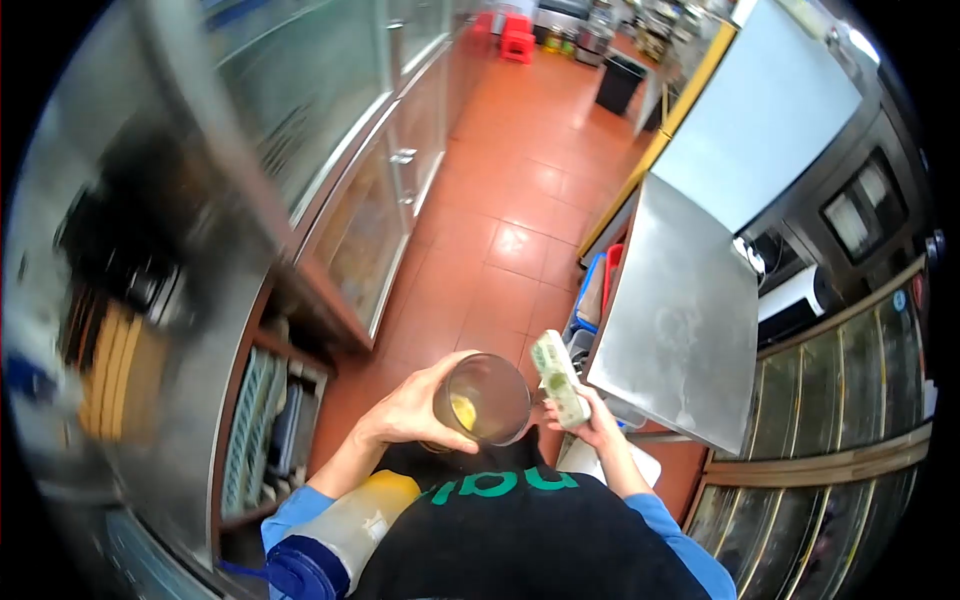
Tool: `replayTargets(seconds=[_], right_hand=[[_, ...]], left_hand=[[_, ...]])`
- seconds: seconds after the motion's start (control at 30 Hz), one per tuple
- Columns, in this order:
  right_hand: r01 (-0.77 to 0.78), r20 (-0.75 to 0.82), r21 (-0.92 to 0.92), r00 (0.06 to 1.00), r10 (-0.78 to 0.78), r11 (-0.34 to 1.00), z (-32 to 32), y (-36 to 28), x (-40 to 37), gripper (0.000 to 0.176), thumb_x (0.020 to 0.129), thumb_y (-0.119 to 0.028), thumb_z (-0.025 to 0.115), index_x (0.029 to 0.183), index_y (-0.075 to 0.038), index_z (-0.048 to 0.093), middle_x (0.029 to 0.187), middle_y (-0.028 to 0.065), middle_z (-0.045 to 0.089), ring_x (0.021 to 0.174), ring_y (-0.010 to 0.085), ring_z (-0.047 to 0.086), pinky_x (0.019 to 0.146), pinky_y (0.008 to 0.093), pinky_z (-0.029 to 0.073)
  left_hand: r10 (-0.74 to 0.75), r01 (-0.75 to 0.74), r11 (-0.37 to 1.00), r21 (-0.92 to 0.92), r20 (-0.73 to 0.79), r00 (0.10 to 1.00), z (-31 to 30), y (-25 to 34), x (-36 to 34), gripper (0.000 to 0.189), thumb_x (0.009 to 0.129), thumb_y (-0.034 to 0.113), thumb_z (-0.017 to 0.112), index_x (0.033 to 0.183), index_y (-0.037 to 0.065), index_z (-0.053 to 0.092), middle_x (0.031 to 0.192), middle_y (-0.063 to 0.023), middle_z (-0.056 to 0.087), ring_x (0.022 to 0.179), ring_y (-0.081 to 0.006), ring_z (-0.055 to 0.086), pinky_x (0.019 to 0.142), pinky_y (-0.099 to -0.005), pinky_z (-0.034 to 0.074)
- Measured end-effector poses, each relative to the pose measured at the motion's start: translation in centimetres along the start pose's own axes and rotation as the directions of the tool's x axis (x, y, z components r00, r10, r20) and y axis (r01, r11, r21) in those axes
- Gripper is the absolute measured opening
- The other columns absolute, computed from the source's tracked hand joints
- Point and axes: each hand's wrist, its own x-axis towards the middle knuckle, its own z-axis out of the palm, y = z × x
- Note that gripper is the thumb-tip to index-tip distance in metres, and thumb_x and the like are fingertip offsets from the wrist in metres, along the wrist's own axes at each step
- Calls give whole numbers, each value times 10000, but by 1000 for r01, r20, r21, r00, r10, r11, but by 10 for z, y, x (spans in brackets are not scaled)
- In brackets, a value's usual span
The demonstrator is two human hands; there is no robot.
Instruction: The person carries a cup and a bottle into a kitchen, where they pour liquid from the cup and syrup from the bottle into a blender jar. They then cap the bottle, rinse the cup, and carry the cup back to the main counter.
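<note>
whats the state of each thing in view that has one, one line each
Smoky see-through round cup: held in left hand, yellow visible through it
White and green oblong pack: held in right hand, cannot tell if sealed
Frosted bottle with dark blue lid: lid on

Lighting is fairly bright, with white glare spots on the glossy red-orange tiled floor [495, 215] at upper centre and a soft sheen on the grey stainless-steel tabletop [680, 315] right of centre. A small white light glows at the upper right. The wide lens bends edges and leaves black corners; the grey metal counter [190, 400] at left is smeared by blur.
</note>
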Motion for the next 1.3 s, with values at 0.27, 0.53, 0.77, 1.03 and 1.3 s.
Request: replayTargets(seconds=[0.27,0.53,0.77,1.03,1.3], right_hand=[[379,-236,143,910,-341,914,-45,-144,135,667,874,-473,542,1313,24,470,1113,238,628,960,333,653,799,517,559],[187,156,6,970,-186,982,26,-427,402,544,936,-391,511,1300,12,488,1095,186,642,957,281,652,819,435,546],[109,-14,-451,991,-129,886,-36,-589,636,570,910,-487,553,1221,-10,576,1012,102,671,885,180,645,749,333,528],[-1,-614,257,772,164,967,-101,-583,603,521,860,-555,577,1128,-108,600,831,58,651,728,192,651,606,342,549],[111,-740,501,570,358,859,-168,-687,611,512,861,-561,569,1090,-104,593,799,73,648,676,203,648,584,344,552]], left_hand=[[-10,39,996,-75,347,938,-142,-69,290,1012,561,262,912,1389,18,386,1319,-153,524,1251,-256,488,1057,-382,379],[-3,-9,999,41,274,962,-294,-69,523,1038,525,239,925,1393,22,398,1314,-158,539,1252,-268,498,1063,-385,375],[8,-15,1000,16,336,942,-419,-133,740,1045,521,226,924,1394,19,388,1294,-167,556,1226,-285,526,1044,-393,400],[-73,111,992,-61,444,893,-523,-104,1028,1000,553,145,892,1406,30,384,1330,-150,530,1287,-264,467,1063,-377,381],[25,76,976,-203,453,891,-520,-207,1334,1058,532,181,908,1413,-6,354,1332,-146,511,1279,-238,467,1063,-396,383]])
